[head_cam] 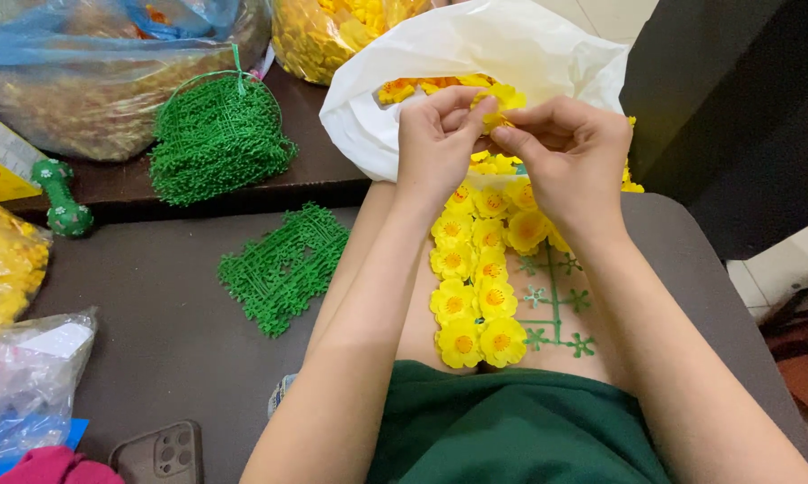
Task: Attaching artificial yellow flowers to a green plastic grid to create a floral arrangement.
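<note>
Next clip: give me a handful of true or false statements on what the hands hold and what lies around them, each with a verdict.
1. Both hands pinch one yellow flower together. True: the left hand and right hand meet on the yellow flower.
2. The white bag is empty. False: yellow flowers show inside.
3. A green frame on the lap has flowers on its left part only. True.
4. The phone lies on the lap. False: it lies on the dark surface, lower left.
5. A loose stack of green frames lies left of the arms. True.

A home piecework corner: bagged yellow petals [332, 31] and green plastic stems [216, 134] crowd a dark table [171, 341]
</note>
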